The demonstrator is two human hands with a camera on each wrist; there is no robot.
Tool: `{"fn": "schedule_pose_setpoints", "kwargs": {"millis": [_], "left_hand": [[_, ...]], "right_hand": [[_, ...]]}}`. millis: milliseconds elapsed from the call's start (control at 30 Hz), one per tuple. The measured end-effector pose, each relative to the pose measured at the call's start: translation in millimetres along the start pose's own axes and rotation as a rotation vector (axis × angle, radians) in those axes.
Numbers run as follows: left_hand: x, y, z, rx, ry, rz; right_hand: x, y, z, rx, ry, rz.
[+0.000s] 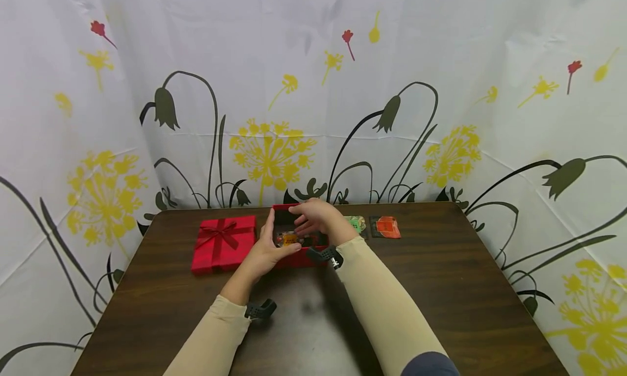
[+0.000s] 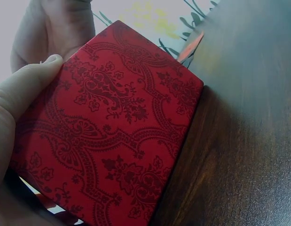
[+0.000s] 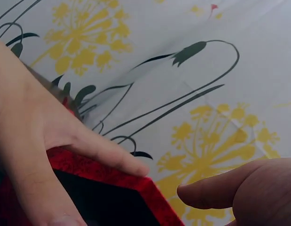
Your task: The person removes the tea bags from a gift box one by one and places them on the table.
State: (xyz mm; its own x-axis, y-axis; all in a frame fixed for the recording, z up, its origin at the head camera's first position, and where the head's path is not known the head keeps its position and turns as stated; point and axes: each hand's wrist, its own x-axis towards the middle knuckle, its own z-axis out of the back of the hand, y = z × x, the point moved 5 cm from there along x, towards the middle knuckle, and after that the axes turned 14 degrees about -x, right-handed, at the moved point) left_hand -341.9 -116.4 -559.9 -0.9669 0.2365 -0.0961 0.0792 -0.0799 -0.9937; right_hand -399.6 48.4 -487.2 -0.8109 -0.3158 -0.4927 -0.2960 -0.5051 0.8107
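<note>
On the dark table [image 1: 470,300], the left hand [image 1: 266,250] grips the red box [image 1: 300,259] at its left, relaxed right hand [image 1: 320,218] above.

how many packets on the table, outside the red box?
2: a green packet just right of the red box, partly hidden by the right hand, and an orange-and-black packet further right. That hand may hide more.

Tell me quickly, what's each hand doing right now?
Left hand: holding the open red box.
Right hand: open, loosely bent over the box, holding nothing visible.
</note>
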Motion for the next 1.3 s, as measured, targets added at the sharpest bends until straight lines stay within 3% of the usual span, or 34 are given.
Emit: {"fn": "schedule_pose_setpoints", "kwargs": {"millis": [400,833,1300], "left_hand": [[-0.8,-0.6,-1.6,-0.027,-0.001,-0.020],[1.4,2.4,0.2,-0.015,-0.008,-0.015],[-0.1,1.9,1.2,0.006,-0.010,-0.007]], "right_hand": [[10.5,-9.9,-6.2,-0.071,0.000,-0.077],[16.9,-14.7,-10.4,-0.268,0.055,-0.076],[21.0,-18.3,-11.8,-0.268,0.032,-0.068]]}}
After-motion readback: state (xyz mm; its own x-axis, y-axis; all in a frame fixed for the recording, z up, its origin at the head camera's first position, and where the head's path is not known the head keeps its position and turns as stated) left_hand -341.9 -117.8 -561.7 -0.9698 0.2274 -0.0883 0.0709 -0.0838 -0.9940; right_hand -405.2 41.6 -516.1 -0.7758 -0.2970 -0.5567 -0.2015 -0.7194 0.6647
